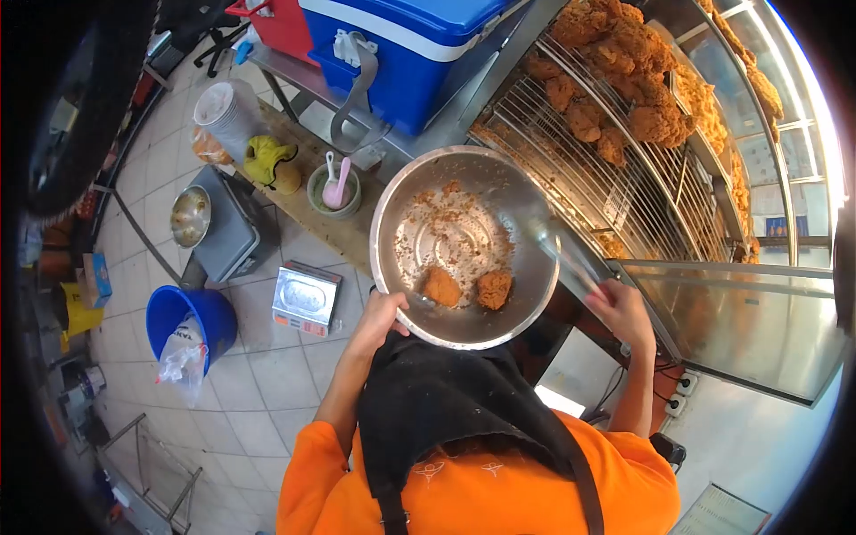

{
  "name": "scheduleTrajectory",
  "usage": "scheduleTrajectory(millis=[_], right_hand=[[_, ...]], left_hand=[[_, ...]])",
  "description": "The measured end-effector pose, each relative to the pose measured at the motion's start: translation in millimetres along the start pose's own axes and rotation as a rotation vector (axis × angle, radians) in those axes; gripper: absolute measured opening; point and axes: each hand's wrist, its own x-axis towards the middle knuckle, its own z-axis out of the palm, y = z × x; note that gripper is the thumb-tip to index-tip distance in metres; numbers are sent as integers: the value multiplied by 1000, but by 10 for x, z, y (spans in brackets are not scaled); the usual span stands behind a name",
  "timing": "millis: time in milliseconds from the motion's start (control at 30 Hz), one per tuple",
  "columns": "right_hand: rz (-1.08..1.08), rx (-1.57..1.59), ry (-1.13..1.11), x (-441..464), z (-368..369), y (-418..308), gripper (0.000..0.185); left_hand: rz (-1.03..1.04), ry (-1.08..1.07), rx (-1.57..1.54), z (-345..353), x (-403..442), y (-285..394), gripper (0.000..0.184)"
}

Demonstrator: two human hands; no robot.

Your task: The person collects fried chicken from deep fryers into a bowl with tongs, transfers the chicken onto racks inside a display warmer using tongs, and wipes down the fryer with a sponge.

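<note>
A large metal mixing bowl (397, 214) is in front of my apron, with crumbs scattered over its inside. Two pieces of fried chicken lie in it near the close rim, a left piece (440, 286) and a right piece (494, 290). My left hand (382, 319) is closed on the bowl's lower left rim. To the right of the bowl, my right hand (621, 312) grips a pair of metal tongs (575, 259). The tongs' far end reaches over the right rim, and I cannot make out anything between their tips.
Fried chicken (624, 62) is piled on a wire rack (580, 169) in the lit display case at right. A blue cooler (392, 76) stands behind the bowl. At left are a plank shelf (330, 234), a small tub (333, 192) with scoops, a scale (306, 299) and a blue bucket (214, 334).
</note>
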Motion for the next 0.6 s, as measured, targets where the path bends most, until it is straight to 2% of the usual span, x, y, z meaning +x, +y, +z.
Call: scheduleTrajectory(millis=[133,233,267,333,433,467,533,567,600], right_hand=[[-195,-174,-351,111,343,-179,46],[-266,-389,-433,98,791,-291,45],[-231,-418,-410,54,951,-363,41],[-271,-289,-331,76,1224,-235,39],[-385,152,-268,272,1388,-28,35],[-219,293,-306,273,1350,44,34],[113,574,-378,233,1005,-253,32],[90,710,-289,301,994,-203,31],[46,714,-136,383,873,-266,31]], left_hand=[[31,16,10,30,-49,65,25],[13,21,-5,29,-60,64,25],[12,29,-10,29,-68,68,25],[16,34,-20,44,-78,90,26],[29,23,18,29,-88,123,27],[28,20,20,43,-100,143,27],[27,21,25,44,-129,194,27],[23,24,22,36,-120,186,27],[17,25,21,28,-98,162,27]])
